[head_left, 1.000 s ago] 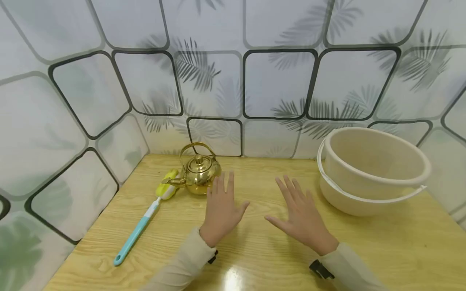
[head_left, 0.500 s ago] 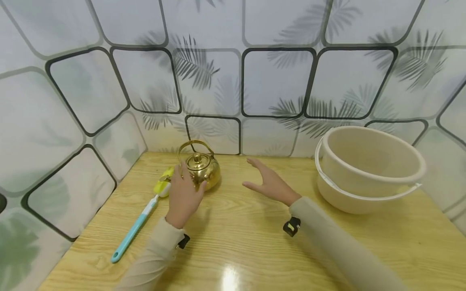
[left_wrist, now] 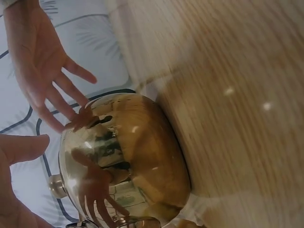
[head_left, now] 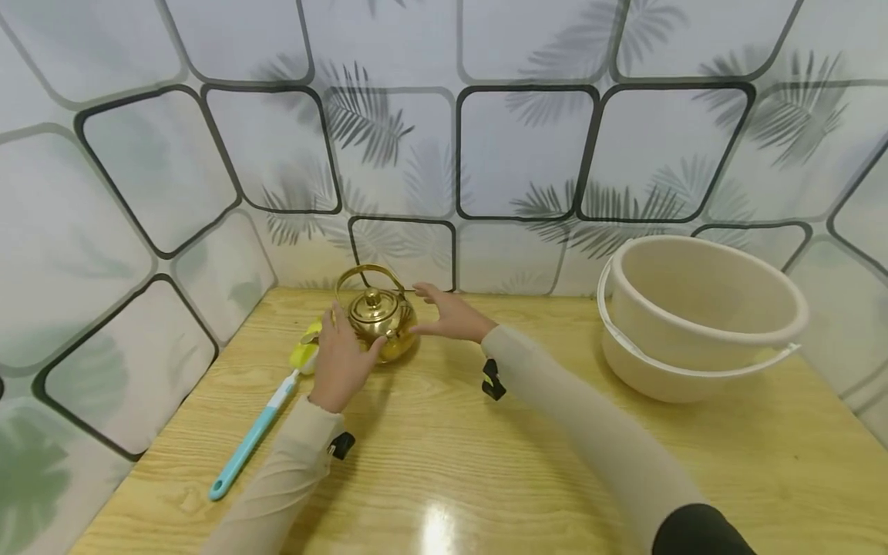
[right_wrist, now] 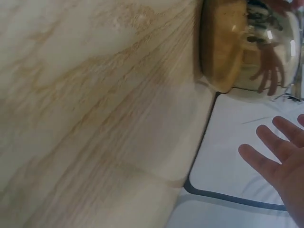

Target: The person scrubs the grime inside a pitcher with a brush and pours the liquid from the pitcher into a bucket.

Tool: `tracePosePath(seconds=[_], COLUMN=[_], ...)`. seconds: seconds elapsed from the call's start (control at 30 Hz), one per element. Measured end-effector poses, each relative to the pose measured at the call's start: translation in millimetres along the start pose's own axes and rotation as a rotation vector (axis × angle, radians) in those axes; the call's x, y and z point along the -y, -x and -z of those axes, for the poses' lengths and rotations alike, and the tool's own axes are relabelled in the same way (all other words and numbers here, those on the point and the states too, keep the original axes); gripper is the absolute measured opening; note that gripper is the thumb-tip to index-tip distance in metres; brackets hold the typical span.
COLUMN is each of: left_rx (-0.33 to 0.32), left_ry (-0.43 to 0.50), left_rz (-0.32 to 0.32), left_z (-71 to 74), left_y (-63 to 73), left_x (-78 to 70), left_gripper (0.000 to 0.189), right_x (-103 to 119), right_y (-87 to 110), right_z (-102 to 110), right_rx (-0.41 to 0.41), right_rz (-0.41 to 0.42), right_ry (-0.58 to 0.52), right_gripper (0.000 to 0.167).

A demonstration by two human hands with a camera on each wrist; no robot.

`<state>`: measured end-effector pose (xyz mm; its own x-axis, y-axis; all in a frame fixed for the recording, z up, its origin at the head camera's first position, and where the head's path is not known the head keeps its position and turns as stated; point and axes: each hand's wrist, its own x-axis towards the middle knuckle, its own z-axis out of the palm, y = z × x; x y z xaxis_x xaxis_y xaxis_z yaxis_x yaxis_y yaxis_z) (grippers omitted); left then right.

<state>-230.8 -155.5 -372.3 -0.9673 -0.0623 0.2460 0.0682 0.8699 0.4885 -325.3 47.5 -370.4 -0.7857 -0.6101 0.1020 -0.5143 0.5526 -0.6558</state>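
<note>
A shiny gold teapot (head_left: 391, 327) with a lid knob and a raised arched handle stands on the wooden table. My left hand (head_left: 338, 362) is at its left front, over the spout side, thumb spread from the fingers. On the right side of the pot my right hand (head_left: 454, 314) reaches in with fingers spread and relaxed. In the left wrist view the right hand (left_wrist: 40, 61) shows its palm, fingertips right at the teapot (left_wrist: 128, 156). The right wrist view has the right hand (right_wrist: 280, 156) beside the pot's rounded, mirror-like wall (right_wrist: 251, 47). Most of the spout is hidden behind the left hand.
A bottle brush (head_left: 253, 439) with a blue handle and yellow sponge head lies at the left, its head beside the teapot. A large beige bucket (head_left: 680, 362) with a white bail handle stands at the right. Patterned wall panels (head_left: 527, 154) border the table's back and left.
Both hands have moved left toward the teapot, the right one travelling farther, from the middle of the table to the pot's right side. The teapot, brush and bucket stay in place.
</note>
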Motion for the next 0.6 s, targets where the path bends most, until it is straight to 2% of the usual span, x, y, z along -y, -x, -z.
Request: tracePosePath(seconds=[0.17,0.37,0.6], left_rx=[0.035,0.048,0.088], left_ry=[0.020,0.010,-0.015], left_rz=[-0.008,-0.010,0.041], left_z=[-1.8,-1.7,-0.9], left_y=[-3.0,-7.1,-11.3], left_x=[1.5,3.6,5.0], left_gripper=[0.099,0.102,0.102], right_x=[-10.9,-19.4,-21.4], right_y=[-17.5,-27.4,-34.2], right_z=[-7.3,-11.9,-15.3], right_rx=[0.067,0.107,0.165], right_rz=[0.013,-0.019,-0.040], right_ry=[-0.026,-0.060,-0.144], right_gripper=[0.090,0.094,0.095])
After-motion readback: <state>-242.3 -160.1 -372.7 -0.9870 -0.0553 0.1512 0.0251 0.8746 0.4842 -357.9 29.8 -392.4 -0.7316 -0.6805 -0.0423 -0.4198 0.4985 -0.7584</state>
